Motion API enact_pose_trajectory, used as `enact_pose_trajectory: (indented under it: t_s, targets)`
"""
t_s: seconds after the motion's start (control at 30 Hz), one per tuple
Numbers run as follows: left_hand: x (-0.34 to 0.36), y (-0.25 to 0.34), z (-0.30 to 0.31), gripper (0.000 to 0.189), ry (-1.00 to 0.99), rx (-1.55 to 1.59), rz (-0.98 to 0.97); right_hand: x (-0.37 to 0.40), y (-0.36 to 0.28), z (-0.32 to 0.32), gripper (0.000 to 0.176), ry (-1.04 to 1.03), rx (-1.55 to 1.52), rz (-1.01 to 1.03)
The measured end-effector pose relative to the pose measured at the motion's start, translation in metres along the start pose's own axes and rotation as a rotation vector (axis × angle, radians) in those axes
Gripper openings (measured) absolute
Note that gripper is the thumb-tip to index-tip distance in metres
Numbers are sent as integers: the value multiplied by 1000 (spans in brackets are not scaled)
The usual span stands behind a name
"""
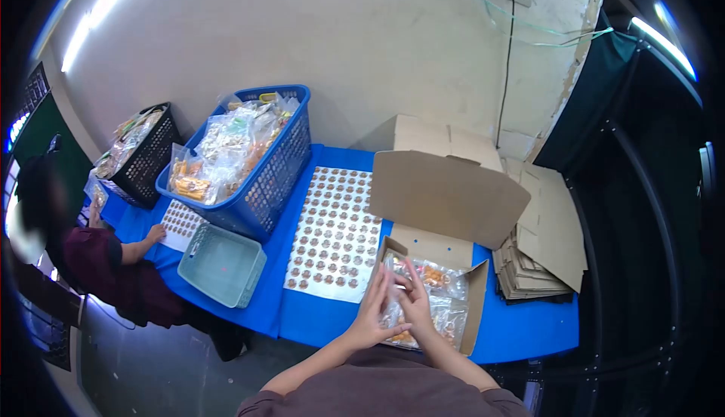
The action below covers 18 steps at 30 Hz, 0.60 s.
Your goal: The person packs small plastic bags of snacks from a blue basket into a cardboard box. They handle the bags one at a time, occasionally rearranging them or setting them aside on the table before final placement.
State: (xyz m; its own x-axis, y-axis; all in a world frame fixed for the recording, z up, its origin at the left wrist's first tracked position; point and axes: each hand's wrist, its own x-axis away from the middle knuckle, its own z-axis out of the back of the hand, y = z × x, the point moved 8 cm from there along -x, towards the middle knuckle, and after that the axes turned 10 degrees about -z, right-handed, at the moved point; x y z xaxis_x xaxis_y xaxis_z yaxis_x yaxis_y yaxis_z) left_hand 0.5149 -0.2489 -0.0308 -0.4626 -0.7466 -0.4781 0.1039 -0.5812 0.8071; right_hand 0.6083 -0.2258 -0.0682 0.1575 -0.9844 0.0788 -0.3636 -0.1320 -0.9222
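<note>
An open cardboard box (474, 307) stands in front of me on the blue-covered table, its lid raised at the back. Clear plastic packets (445, 281) with orange and pale contents lie inside it. Over the left part of the box, my left hand (371, 311) and my right hand (415, 304) are close together, fingers extended upward. A bit of clear plastic seems to show between them, but I cannot make out whether either hand grips it. Left of the box lies a sheet of round brown stickers (332, 228).
A blue basket (283, 168) full of packets stands at the back left, beside a black basket (155, 164). An empty green tray (219, 266) sits in front. Flattened cardboard (547, 228) is stacked at right. Another person (98, 258) works at far left.
</note>
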Motion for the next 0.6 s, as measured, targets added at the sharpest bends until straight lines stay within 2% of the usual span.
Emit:
enact_pose_trajectory:
  t_s: [0.03,0.07,0.1,0.13,0.17,0.2,0.27,0.3,0.33,0.43,0.5,0.57,0.6]
  targets:
    - [-1,7,1,90,101,195,47,2,-9,11,82,143,135,67]
    - [3,-1,-3,72,160,345,148,1,-4,30,106,272,348,23]
    - [11,-10,-7,55,218,490,252,3,-15,28,102,278,352,43]
    - [15,-15,-10,55,218,498,244,-1,-13,34,84,224,483,122]
    - [22,-30,-9,41,275,487,321,-5,-8,38,67,163,609,201]
    - [24,-39,-5,30,332,474,398,-4,-14,38,67,159,613,206]
    - [17,-42,-1,30,328,446,356,-3,-3,40,28,30,297,-91]
    - [14,-41,0,31,320,419,325,0,-11,39,28,41,296,-88]
    - [13,-46,-4,36,290,468,337,1,-20,37,20,51,326,-77]
    - [16,-52,-8,39,279,547,424,3,-24,49,19,41,409,-65]
    - [16,-62,-8,43,275,490,391,6,-27,66,20,103,501,31]
    - [18,-74,22,44,404,341,319,10,-36,120,20,381,327,154]
    - [18,-75,41,44,438,258,315,17,-48,143,20,547,297,86]
